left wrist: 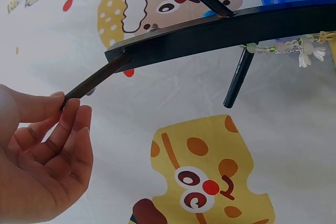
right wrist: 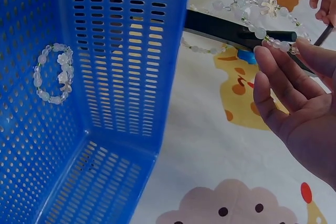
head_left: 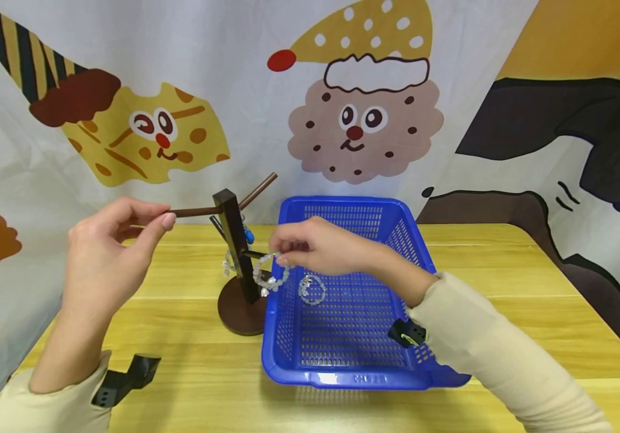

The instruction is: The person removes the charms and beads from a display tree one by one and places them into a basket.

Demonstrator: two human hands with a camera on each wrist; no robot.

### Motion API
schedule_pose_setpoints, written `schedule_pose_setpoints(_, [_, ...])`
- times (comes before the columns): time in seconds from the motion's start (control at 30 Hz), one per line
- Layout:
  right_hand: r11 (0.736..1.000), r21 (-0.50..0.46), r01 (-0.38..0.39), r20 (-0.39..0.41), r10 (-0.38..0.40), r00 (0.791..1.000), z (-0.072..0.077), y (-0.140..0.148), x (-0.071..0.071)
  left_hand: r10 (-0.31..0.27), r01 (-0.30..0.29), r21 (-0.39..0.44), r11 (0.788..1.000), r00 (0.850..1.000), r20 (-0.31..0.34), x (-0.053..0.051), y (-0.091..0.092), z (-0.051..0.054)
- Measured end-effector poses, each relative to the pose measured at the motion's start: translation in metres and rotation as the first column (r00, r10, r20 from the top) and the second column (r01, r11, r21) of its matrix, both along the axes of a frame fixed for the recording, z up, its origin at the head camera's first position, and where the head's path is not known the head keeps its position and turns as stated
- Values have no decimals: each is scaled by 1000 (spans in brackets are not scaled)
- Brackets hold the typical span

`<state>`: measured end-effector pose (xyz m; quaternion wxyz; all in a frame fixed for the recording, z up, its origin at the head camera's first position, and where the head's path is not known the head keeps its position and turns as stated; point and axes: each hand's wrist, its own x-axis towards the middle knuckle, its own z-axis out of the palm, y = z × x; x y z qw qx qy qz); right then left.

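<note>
A dark brown wooden stand (head_left: 236,240) with several pegs rises from a round base (head_left: 241,313). With thumb and fingertips, my left hand (head_left: 109,252) pinches the end of its upper left peg (left wrist: 97,81). My right hand (head_left: 328,246) pinches a pale beaded bracelet (right wrist: 260,32) with a flower charm, at the lower right peg (right wrist: 281,36). The loop overlaps that peg's tip; how far it is over it I cannot tell. Another beaded bracelet (left wrist: 304,51) with white flower charms hangs from a peg on the stand's left side. A small blue item (head_left: 248,236) shows behind the post.
A blue perforated plastic basket (head_left: 270,355) stands right of the stand, close against it, beneath my right forearm. Inside lies one more pale beaded bracelet (right wrist: 38,80). The wooden table (head_left: 190,361) meets a cartoon-printed cloth (head_left: 255,120) at the back.
</note>
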<state>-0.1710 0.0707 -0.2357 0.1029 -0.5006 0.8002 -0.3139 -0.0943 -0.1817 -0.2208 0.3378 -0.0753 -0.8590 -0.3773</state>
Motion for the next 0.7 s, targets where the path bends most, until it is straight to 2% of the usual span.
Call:
schedule_pose_setpoints(0.2, [1000,-23,0,-18,0,1000,2,7,0,-1,1,6,1000,1000,1,-1,0,0])
schedule_pose_setpoints(0.43, [999,-33,33,-31,-35,999,-1,19,-5,8,-8,8,1000,1000,1,-1,0,-1])
schedule_pose_setpoints(0.7, [991,-31,126,8,-126,992,-12,32,-11,16,-17,5,1000,1000,10,-1,0,-1])
